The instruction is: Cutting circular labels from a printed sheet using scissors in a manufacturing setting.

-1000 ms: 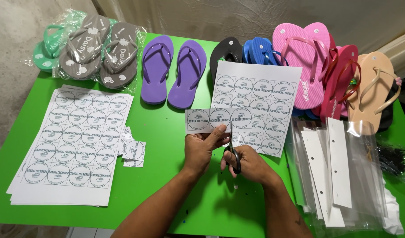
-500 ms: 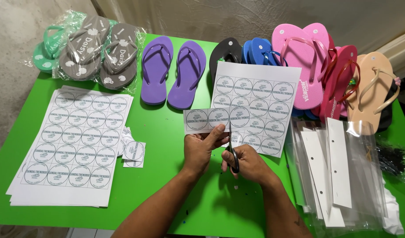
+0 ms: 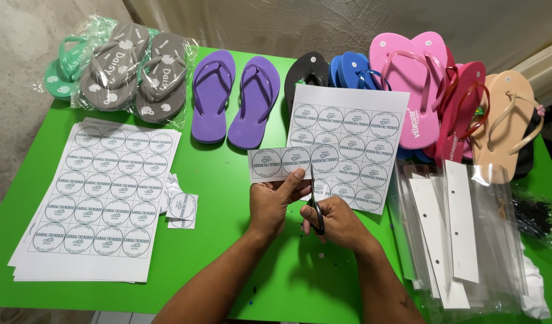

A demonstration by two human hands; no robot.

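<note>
**Scissors at a label strip, green table**

Left hand (image 3: 275, 201) pinches a paper strip of round labels (image 3: 286, 162) between thumb and fingers; the thumb lies on the strip's lower edge, fingers narrow and closed on the paper. The strip is held roughly level just above the table, reaching toward 9 o'clock from the hand.

Right hand (image 3: 339, 219) grips a pair of black-handled scissors (image 3: 315, 207), fingers curled through the handles. The blades point toward 12 o'clock and meet the strip's lower edge just beside the left thumb. How far the blades are parted: cannot tell.

Behind the strip, at 1 o'clock from the hands, lies a full label sheet (image 3: 354, 138); the strip overlaps its left edge. At 9 o'clock, a stack of label sheets (image 3: 99, 198), with a few cut single labels (image 3: 181, 207) just beside its right edge.

Along the far edge of the green table (image 3: 228, 252), from 10 to 2 o'clock: bagged grey flip-flops (image 3: 138, 72), a purple pair (image 3: 234, 96), one black, blue ones, a pink pair (image 3: 408, 84), a tan one. At 3 o'clock, clear plastic bags with white card headers (image 3: 456, 228), piled near the right forearm.
</note>
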